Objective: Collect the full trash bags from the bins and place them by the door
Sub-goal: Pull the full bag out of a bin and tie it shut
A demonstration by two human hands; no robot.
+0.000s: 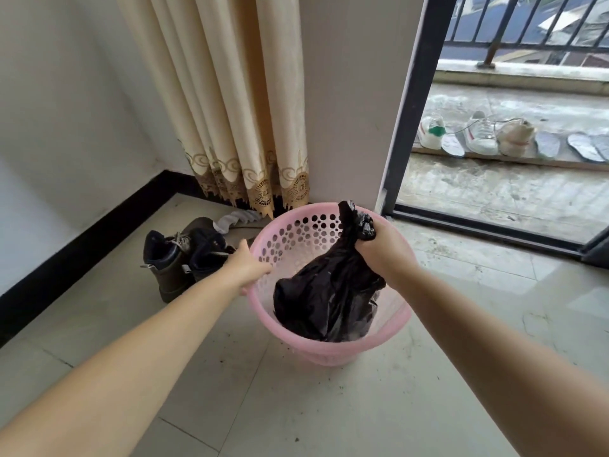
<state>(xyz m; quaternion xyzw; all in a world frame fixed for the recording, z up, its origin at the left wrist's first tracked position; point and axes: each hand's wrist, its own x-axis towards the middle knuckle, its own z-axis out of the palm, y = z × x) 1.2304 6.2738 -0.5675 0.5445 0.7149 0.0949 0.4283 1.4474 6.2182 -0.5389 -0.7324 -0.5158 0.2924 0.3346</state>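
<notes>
The right hand (384, 250) is clenched around the gathered neck of the black trash bag (324, 298), whose bulk sits inside the pink perforated bin (296, 230) on the tiled floor (296, 407). The left hand (248, 267) grips the bin's near-left rim (fingers curled over the edge). Dark boots (178, 258) stand just left of the bin, near the open balcony door (412, 103).

Soft daylight from the open balcony door (514, 133) at right, faint shadows, wide-angle bending at edges.
</notes>
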